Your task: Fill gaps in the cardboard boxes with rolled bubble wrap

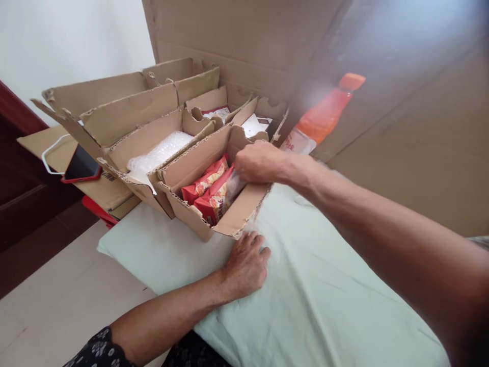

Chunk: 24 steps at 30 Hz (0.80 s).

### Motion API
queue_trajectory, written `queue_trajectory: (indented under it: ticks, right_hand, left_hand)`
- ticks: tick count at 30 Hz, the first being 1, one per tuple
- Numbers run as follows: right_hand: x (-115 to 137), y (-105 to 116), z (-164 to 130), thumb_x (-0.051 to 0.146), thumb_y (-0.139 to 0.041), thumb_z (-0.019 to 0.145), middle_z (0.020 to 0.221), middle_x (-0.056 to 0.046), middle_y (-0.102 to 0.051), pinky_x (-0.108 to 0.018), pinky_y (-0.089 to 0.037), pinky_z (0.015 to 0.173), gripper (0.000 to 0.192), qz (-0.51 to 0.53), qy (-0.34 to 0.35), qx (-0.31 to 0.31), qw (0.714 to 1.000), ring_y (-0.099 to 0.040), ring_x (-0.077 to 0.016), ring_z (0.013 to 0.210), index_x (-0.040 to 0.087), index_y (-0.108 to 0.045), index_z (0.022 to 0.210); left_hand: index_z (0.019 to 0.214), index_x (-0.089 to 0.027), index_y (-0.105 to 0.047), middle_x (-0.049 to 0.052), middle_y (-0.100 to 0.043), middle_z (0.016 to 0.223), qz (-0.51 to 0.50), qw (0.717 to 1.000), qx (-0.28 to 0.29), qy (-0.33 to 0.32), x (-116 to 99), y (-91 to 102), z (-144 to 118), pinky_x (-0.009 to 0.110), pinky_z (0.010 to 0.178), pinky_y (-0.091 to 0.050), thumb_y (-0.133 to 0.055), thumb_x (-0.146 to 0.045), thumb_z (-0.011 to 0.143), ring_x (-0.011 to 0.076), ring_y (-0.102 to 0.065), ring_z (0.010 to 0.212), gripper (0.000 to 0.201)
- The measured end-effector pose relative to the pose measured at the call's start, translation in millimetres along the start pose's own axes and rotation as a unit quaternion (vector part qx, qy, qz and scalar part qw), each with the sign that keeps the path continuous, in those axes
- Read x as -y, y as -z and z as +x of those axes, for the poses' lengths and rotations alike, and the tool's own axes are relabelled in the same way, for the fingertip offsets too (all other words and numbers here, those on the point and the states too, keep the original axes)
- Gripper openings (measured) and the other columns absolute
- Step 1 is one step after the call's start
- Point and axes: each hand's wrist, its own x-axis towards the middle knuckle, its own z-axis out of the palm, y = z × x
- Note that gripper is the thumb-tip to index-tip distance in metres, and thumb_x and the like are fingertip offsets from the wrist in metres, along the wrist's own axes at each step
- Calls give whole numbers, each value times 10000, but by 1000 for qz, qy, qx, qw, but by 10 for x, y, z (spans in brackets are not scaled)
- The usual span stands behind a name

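Observation:
My right hand [260, 162] reaches into the front compartment of a cardboard box [194, 220], its fingers closed at the top of a clear plastic packet [234, 187]. Beside that packet, two red snack packets [208, 184] with printed pictures lie in the same compartment. My left hand [247, 264] rests on the pale green cloth [305, 285], just in front of the box's near corner. Its fingers are curled in, and nothing shows in them.
Other compartments hold bubble wrap [164, 150], a red-and-white packet [217, 112] and a white item [255, 125]. An orange drink bottle [324, 114] stands tilted at the right. A dark red-edged device [82, 165] lies on cardboard at left. Large cardboard panels [237, 35] rise behind.

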Motion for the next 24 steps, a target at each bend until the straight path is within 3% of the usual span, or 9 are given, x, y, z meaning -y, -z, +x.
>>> queue_trajectory:
  ticks: [3,6,8,10,13,16,20,22,24]
  right_hand:
    - [-273,182,-351,196,-620,878,931,-61,-760,-286,-472,737,151,70,-39,-82,993,-653,-151,809,154,-762,908]
    - [-685,234,-845,314,-647,911,846,-39,-730,-294,-439,706,190,146,-162,-225,949,-581,-105,733,162,-761,920]
    - [-1009,128,-1161,364,-668,905,825,-40,-714,-308,-411,662,212,168,-244,-271,916,-548,-94,701,174,-760,906]
    - [-1330,-60,-1400,378,-676,898,829,-52,-716,-316,-399,624,209,184,-308,-255,898,-546,-102,681,186,-760,897]
    - [-1680,-337,-1536,306,-748,823,853,-54,-744,-333,-437,648,107,163,-402,-157,888,-607,-159,726,214,-766,874]
    - [-1712,-414,-1373,253,-749,797,934,-44,-768,-351,-478,726,150,155,-406,-161,886,-662,-202,812,237,-778,944]
    - [-1336,-170,-799,263,-662,867,1019,-56,-767,-332,-481,822,209,153,-251,-216,931,-677,-195,905,199,-778,1029]
    - [-1135,-10,-439,261,-598,917,1133,-80,-747,-311,-462,867,267,149,-160,-199,955,-663,-181,995,173,-761,1109]
    - [-1009,99,-88,251,-590,920,1148,-75,-740,-277,-445,859,263,151,-129,-130,971,-649,-148,1017,144,-757,1094]
  left_hand:
    - [993,-171,-615,124,-556,1314,1,1000,-10,-8,0,9,-2,441,1103,-414,-599,-209,880,285,-461,1284,120]
    - [996,-176,-619,124,-564,1319,-3,1000,-6,-4,-17,28,-5,452,1116,-409,-600,-193,875,285,-461,1292,124]
    - [994,-179,-617,127,-569,1315,-8,1000,-2,2,-35,39,-9,469,1115,-411,-602,-187,871,290,-464,1293,124]
    - [991,-178,-614,133,-569,1317,-9,1000,0,6,-53,45,-15,483,1113,-414,-596,-184,873,296,-470,1286,119]
    - [1005,-173,-615,138,-563,1331,-8,1000,2,5,-69,48,-21,483,1114,-414,-591,-185,877,301,-473,1288,131]
    - [1017,-171,-613,137,-554,1348,-11,1000,3,4,-68,41,-19,472,1115,-413,-598,-189,873,301,-470,1299,146]
    - [1022,-181,-598,130,-547,1357,-20,1000,3,7,-50,27,-8,475,1121,-407,-604,-199,872,296,-465,1307,150]
    - [1024,-187,-593,123,-546,1359,-23,1000,3,9,-41,23,-1,475,1126,-403,-606,-206,874,292,-464,1309,151]
    - [1028,-191,-593,118,-547,1360,-27,1000,4,8,-33,25,4,471,1129,-401,-612,-218,877,289,-464,1309,154]
